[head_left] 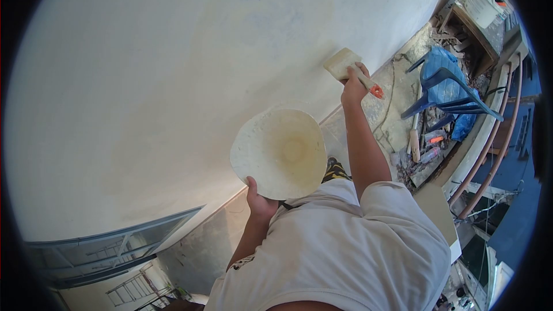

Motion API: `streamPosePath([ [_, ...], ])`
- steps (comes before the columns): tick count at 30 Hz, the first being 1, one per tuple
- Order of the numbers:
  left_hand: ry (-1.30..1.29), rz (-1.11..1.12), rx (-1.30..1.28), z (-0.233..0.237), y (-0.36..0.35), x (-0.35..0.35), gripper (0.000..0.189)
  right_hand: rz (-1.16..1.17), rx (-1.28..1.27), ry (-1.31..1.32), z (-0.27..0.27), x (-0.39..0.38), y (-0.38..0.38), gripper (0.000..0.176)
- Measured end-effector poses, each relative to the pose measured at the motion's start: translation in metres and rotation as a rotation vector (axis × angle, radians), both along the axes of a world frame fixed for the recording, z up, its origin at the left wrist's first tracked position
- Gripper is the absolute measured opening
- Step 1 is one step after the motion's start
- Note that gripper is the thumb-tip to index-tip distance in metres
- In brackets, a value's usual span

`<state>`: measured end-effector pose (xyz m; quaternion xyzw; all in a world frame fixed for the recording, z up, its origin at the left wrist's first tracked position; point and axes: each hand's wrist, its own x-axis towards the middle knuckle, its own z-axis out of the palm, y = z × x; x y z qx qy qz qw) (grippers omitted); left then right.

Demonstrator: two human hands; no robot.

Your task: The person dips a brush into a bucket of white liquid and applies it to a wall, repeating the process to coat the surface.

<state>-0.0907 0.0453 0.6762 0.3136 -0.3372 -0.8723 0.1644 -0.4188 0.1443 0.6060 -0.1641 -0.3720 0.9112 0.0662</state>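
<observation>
My left hand grips the lower left rim of a wide, off-white bowl, thumb on the inside. Its inner face is pale, with a yellowish round patch at the bottom. My right hand is wrapped round the handle of a wide flat brush, whose handle ends in a red tip with a hole. The brush head is cream-coloured and points up and left, close to the pale wall. Faint yellowish patches show on the wall. Both hands are in front of my white shirt.
A blue plastic chair with blue sheeting stands at right amid debris on the floor. Beyond it are a wooden table bearing a white bucket, and a curved railing. A blue-framed window is at lower left.
</observation>
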Motion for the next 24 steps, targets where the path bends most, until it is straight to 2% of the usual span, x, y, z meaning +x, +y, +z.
streamPosePath([
  [2, -0.001, -0.001, 0.004, -0.001, 0.001, 0.000, 0.063, 0.007, 0.049, 0.131, 0.018, -0.030, -0.019, 0.031],
  [3, -0.007, -0.007, 0.006, -0.001, 0.002, 0.001, 0.063, 0.055, 0.081, 0.189, 0.049, -0.036, -0.025, 0.032],
  [5, -0.006, -0.013, 0.001, -0.005, 0.003, 0.000, 0.062, 0.041, -0.005, 0.263, 0.112, -0.031, -0.020, 0.032],
  [7, 0.007, -0.001, 0.010, -0.007, 0.006, -0.003, 0.062, 0.055, -0.059, 0.365, 0.139, -0.026, -0.004, 0.030],
  [9, -0.004, -0.037, 0.053, -0.002, 0.007, -0.003, 0.062, 0.057, -0.104, 0.388, 0.135, -0.018, 0.016, 0.030],
  [12, 0.018, -0.013, 0.057, -0.004, 0.006, -0.006, 0.062, -0.012, 0.081, 0.185, 0.070, -0.017, 0.016, 0.029],
  [14, 0.019, 0.016, 0.045, -0.003, 0.007, -0.004, 0.062, 0.027, 0.076, 0.080, 0.033, -0.021, -0.001, 0.031],
  [16, 0.004, -0.006, 0.040, -0.001, 0.007, -0.007, 0.061, 0.073, 0.121, 0.108, 0.051, -0.028, -0.023, 0.031],
  [18, 0.003, -0.016, 0.023, -0.008, 0.005, -0.009, 0.061, 0.059, 0.085, 0.218, 0.100, -0.029, -0.029, 0.031],
  [20, 0.006, -0.033, 0.017, -0.009, 0.005, -0.007, 0.060, 0.111, 0.005, 0.325, 0.134, -0.028, -0.011, 0.031],
  [24, 0.085, -0.060, 0.110, -0.009, 0.003, -0.007, 0.061, 0.167, -0.041, 0.489, 0.159, -0.008, 0.039, 0.031],
])
